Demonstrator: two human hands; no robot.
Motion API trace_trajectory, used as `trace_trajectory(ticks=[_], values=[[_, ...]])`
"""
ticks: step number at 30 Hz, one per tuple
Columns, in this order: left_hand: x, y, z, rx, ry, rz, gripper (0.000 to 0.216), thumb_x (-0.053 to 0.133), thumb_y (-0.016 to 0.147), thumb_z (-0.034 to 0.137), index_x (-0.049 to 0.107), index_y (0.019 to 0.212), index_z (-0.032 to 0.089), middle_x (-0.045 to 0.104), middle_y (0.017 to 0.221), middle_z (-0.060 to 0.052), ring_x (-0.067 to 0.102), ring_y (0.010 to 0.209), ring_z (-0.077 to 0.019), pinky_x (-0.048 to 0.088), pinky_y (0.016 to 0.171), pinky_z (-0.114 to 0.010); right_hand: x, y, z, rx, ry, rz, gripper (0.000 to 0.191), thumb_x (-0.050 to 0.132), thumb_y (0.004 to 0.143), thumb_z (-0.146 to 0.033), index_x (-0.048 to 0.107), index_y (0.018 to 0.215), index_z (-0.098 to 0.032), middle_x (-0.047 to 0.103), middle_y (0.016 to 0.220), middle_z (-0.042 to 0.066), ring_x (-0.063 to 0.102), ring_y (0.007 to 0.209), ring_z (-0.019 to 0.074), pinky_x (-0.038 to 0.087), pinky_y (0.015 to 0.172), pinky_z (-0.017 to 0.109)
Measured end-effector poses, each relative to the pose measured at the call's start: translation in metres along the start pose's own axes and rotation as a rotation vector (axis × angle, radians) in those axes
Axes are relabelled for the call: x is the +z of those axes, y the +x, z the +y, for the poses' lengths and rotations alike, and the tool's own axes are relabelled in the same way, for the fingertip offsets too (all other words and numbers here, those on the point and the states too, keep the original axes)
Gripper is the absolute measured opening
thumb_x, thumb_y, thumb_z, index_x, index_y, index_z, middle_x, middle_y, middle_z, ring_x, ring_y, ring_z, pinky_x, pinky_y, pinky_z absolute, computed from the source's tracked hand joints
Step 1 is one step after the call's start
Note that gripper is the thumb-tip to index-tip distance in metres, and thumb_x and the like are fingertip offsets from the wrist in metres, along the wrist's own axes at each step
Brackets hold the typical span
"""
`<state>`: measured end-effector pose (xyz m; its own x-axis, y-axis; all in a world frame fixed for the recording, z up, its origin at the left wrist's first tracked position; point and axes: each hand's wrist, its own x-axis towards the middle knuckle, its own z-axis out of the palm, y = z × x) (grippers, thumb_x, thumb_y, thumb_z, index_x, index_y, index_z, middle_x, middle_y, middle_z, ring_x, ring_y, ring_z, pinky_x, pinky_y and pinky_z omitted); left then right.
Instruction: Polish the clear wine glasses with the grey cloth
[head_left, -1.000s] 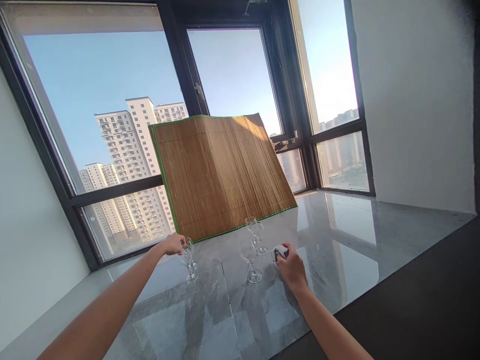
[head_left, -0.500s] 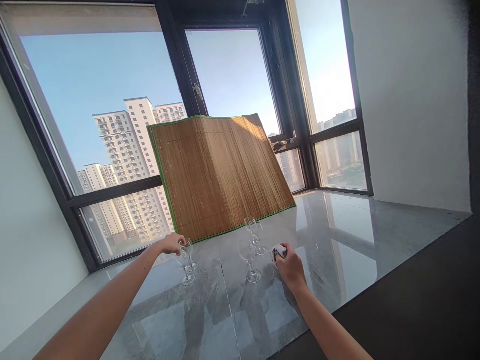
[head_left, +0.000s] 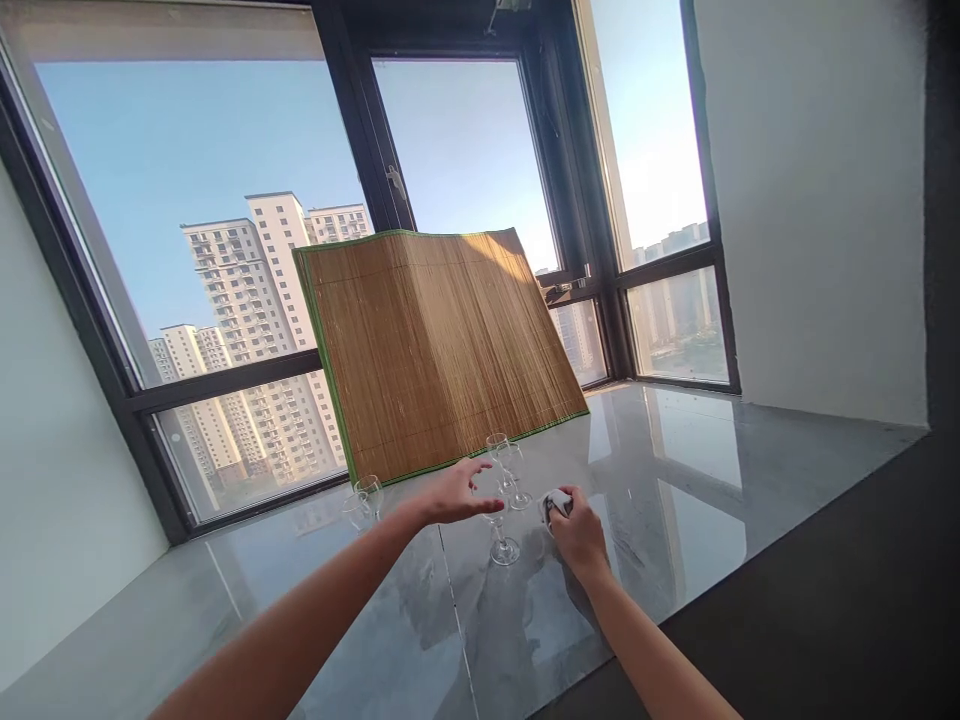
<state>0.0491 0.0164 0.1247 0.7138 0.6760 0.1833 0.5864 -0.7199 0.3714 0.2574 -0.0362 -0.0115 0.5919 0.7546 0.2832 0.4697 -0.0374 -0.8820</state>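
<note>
Clear glass: one wineglass (head_left: 505,551), upright on the sill (head_left: 390,630), beside the left hand (head_left: 454,495); fingers spread, contact uncertain. Right hand (head_left: 581,535): closed on a bunched cloth (head_left: 557,503). Handling: light stem grip advisable, clear of the glass behind (head_left: 519,499).

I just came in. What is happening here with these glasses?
A person's left hand is open at the front glass of three; whether it touches is unclear. The right hand holds what looks like a white cloth. Two more glasses stand farther left, partly behind the left arm. A brown mat stands behind.
</note>
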Motion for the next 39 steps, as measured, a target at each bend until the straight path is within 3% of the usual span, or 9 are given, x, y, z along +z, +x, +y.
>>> trace_trajectory(ticks=[3, 6, 14, 18, 23, 28, 33, 36, 39], values=[[0.019, 0.004, 0.005, -0.049, 0.040, -0.049, 0.063, 0.071, 0.067, 0.054, 0.059, 0.119, 0.019, 0.068, 0.102, -0.008, 0.064, 0.082, -0.0209, 0.049, 0.074, -0.032, 0.000, 0.000, -0.001, 0.001, 0.001, 0.008, 0.029, 0.049, 0.081, -0.022, 0.057, 0.109, -0.021, 0.072, 0.097, 0.009, 0.066, 0.089, 0.0231, 0.040, 0.069, 0.025], [0.018, -0.011, -0.003, -0.098, -0.008, -0.013, 0.056, 0.071, 0.067, 0.049, 0.059, 0.113, 0.020, 0.069, 0.096, -0.005, 0.063, 0.077, -0.0181, 0.047, 0.067, -0.028, 0.000, 0.001, -0.001, 0.006, 0.012, 0.001, 0.029, 0.049, 0.081, -0.023, 0.057, 0.109, -0.021, 0.072, 0.097, 0.009, 0.066, 0.089, 0.0232, 0.040, 0.069, 0.026], [-0.026, -0.114, -0.057, -0.363, 0.080, 0.111, 0.046, 0.068, 0.068, 0.047, 0.057, 0.104, 0.022, 0.068, 0.091, -0.002, 0.062, 0.071, -0.0169, 0.044, 0.066, -0.026, 0.003, 0.001, 0.003, 0.007, 0.039, -0.020, 0.029, 0.048, 0.081, -0.026, 0.056, 0.109, -0.022, 0.071, 0.098, 0.009, 0.065, 0.092, 0.0244, 0.041, 0.073, 0.027], [-0.040, -0.154, -0.089, -0.564, 0.075, 0.254, 0.055, 0.065, 0.067, 0.049, 0.050, 0.112, 0.020, 0.069, 0.085, -0.003, 0.065, 0.078, -0.0223, 0.045, 0.073, -0.030, 0.003, 0.001, 0.004, 0.012, 0.031, -0.028, 0.030, 0.047, 0.082, -0.027, 0.055, 0.110, -0.022, 0.071, 0.098, 0.009, 0.065, 0.092, 0.0251, 0.042, 0.072, 0.028], [-0.038, -0.174, -0.109, -0.729, 0.120, 0.384, 0.078, 0.059, 0.069, 0.062, 0.037, 0.129, 0.018, 0.067, 0.100, -0.009, 0.065, 0.090, -0.0267, 0.046, 0.081, -0.036, 0.001, 0.000, 0.002, 0.023, 0.034, -0.049, 0.032, 0.048, 0.082, -0.028, 0.056, 0.112, -0.021, 0.071, 0.101, 0.010, 0.066, 0.088, 0.0244, 0.042, 0.067, 0.027], [-0.038, -0.175, -0.105, -0.742, 0.191, 0.478, 0.091, 0.058, 0.068, 0.071, 0.033, 0.137, 0.017, 0.054, 0.128, -0.017, 0.057, 0.114, -0.0325, 0.045, 0.092, -0.041, -0.001, -0.001, 0.000, 0.016, 0.035, -0.011, 0.031, 0.049, 0.081, -0.027, 0.057, 0.110, -0.020, 0.072, 0.098, 0.010, 0.067, 0.088, 0.0237, 0.043, 0.067, 0.026], [-0.041, -0.159, -0.075, -0.458, 0.415, 0.671, 0.067, 0.053, 0.079, 0.062, 0.042, 0.131, 0.021, 0.050, 0.133, -0.013, 0.046, 0.125, -0.0331, 0.039, 0.102, -0.047, 0.001, 0.000, 0.000, 0.020, 0.043, -0.010, 0.031, 0.049, 0.081, -0.025, 0.057, 0.110, -0.020, 0.071, 0.096, 0.010, 0.067, 0.088, 0.0233, 0.043, 0.067, 0.026], [-0.028, -0.120, -0.049, -0.234, 0.402, 0.657, 0.054, 0.055, 0.081, 0.051, 0.047, 0.126, 0.022, 0.054, 0.127, -0.010, 0.050, 0.121, -0.0291, 0.040, 0.102, -0.044, 0.001, -0.001, -0.001, 0.023, 0.045, 0.003, 0.029, 0.049, 0.082, -0.024, 0.057, 0.109, -0.020, 0.071, 0.096, 0.010, 0.067, 0.091, 0.0238, 0.043, 0.070, 0.026], [-0.004, -0.056, -0.022, -0.129, 0.264, 0.501, 0.052, 0.060, 0.079, 0.045, 0.050, 0.125, 0.023, 0.055, 0.126, -0.009, 0.051, 0.120, -0.0265, 0.039, 0.104, -0.039, 0.000, -0.001, -0.003, 0.024, 0.050, 0.025, 0.027, 0.050, 0.081, -0.023, 0.058, 0.107, -0.021, 0.072, 0.096, 0.010, 0.066, 0.091, 0.0242, 0.042, 0.071, 0.027]])
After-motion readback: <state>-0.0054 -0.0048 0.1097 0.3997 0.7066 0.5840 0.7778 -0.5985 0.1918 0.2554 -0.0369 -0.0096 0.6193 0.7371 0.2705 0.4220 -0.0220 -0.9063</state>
